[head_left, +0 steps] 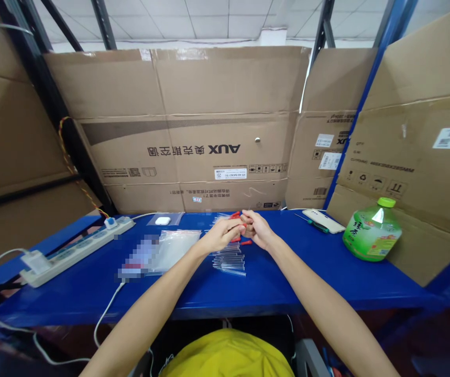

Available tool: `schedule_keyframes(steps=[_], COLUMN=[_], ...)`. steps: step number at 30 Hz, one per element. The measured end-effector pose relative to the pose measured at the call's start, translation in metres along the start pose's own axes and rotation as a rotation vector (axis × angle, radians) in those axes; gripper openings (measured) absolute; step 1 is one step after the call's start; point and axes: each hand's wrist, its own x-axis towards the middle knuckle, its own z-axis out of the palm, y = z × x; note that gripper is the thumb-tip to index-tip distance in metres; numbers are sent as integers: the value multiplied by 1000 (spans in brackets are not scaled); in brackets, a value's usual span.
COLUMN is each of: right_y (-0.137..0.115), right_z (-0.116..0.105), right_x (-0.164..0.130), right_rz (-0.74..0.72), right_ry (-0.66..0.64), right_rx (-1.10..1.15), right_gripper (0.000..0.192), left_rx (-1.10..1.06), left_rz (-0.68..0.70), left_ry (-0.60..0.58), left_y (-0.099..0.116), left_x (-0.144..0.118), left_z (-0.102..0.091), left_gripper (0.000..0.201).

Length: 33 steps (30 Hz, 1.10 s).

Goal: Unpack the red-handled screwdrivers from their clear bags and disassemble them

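Head view: the left hand [221, 234] and the right hand [256, 229] meet above the middle of the blue metal shelf top [287, 283], fingers curled narrowly around a small red-tipped piece [236, 214] pinched between them; exactly which fingers grip it I cannot tell. Just below the hands lies a loose row of clear plastic tubes with red ends [230, 259], flat on the blue surface. Left of them sit clear plastic bags [175, 246], partly under a blurred patch, and a small white earbud case [162, 221] rests on another bag farther back. A white power strip with a blue switch [79, 246] lies along the left, its white cable [105, 314] trailing over the front edge. To the right are a green-handled screwdriver [314, 224], a white phone [324, 220] and a green tea bottle with a green cap [372, 230]. Flattened brown cardboard boxes [193, 125] wall in the bench, held by dark steel racking [32, 63]. The centre box is upside down, printed "AUX" with Chinese characters and white stickers too small to read.
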Motion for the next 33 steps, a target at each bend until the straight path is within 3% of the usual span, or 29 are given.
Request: schedule_keyframes(steps=[2, 6, 8, 12, 19, 25, 30, 33], right_y=[0, -7, -13, -18, 2, 8, 4, 7], right_z=[-1, -16, -27, -33, -11, -8, -2, 5], right_x=[2, 2, 0, -1, -1, -6, -15, -18], right_rz=[-168, -559, -651, -628, -282, -279, -312, -269], right_ry=[183, 761, 851, 509, -77, -123, -236, -339], right_rx=[-66, -310, -426, -492, -717, -805, -1302, -1442], right_gripper=[50, 52, 53, 47, 33, 34, 20, 13], left_rx=[87, 265, 283, 304, 296, 34, -215, -402], left_rz=[-31, -173, -250, -285, -334, -443, -544, -638], left_ry=[78, 318, 453, 690, 936, 1001, 1014, 976], left_y=[-3, -16, -23, -31, -42, -59, -71, -72], left_x=[1, 3, 2, 0, -3, -3, -2, -1], left_z=[0, -4, -8, -14, -15, -9, -6, -5], left_gripper=[38, 34, 32, 27, 14, 20, 23, 28])
